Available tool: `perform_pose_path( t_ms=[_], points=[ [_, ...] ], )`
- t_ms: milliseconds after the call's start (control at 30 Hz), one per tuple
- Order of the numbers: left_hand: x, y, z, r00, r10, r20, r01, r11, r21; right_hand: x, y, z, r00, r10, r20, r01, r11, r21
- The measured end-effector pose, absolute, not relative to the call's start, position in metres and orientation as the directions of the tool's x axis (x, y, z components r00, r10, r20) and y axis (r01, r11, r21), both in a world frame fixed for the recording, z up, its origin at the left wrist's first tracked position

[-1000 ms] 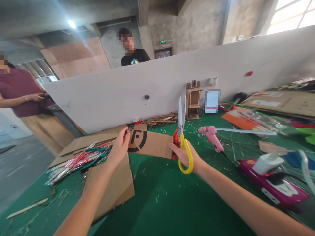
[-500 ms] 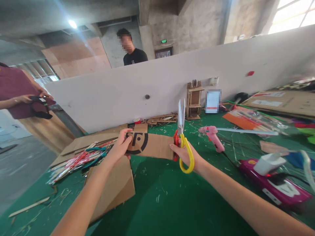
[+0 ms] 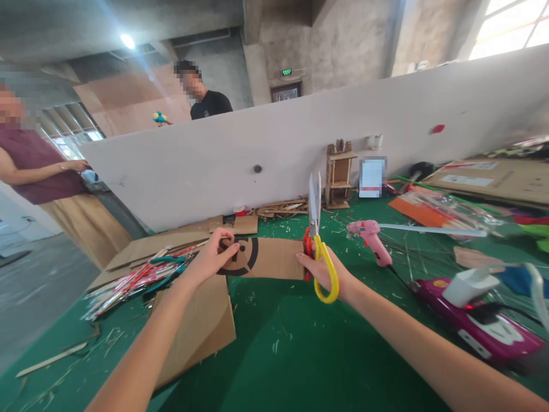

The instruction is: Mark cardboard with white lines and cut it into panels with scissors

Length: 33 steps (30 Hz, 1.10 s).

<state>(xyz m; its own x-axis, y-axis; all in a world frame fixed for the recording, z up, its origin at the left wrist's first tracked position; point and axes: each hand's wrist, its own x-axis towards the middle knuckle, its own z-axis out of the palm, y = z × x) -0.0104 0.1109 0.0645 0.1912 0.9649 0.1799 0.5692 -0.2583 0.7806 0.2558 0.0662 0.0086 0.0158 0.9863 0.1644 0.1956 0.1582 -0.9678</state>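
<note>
Free lane over near middle of table [image 3: 274,349]; glue gun [image 3: 374,241], power strip [image 3: 486,336] obstruct right.

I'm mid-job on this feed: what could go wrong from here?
1. The right hand holds the scissors blades up and slightly apart, with its thumb at the end of the cardboard strip; shifting grip might nick a finger.
2. The left hand grips the strip's other end; pulling unevenly could bend it.
3. The glue gun lies near the right hand, its cord running towards the power strip; it might be hot, though I can't tell.
</note>
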Motion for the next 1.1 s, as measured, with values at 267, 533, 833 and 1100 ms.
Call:
perform_pose_path(
  t_ms=[267,533,833,1100],
  points=[
    [-0.006,0.089,0.098,0.451,0.827,0.337,0.715,-0.560,0.419,0.251,0.053,0.016,-0.123,0.907,0.402,0.388,0.416,-0.822],
    [0.018,0.071,0.099,0.552,0.830,-0.083,0.784,-0.484,0.388,0.250,0.052,0.014,-0.166,0.903,0.397,0.397,0.429,-0.811],
    [0.016,0.078,0.087,0.618,0.786,0.007,0.654,-0.519,0.550,0.254,0.056,0.021,-0.153,0.928,0.339,0.424,0.371,-0.826],
    [-0.018,0.103,0.071,0.265,0.963,0.056,0.357,-0.152,0.922,0.290,0.072,0.023,-0.277,0.933,0.231,0.543,0.351,-0.763]
  ],
)
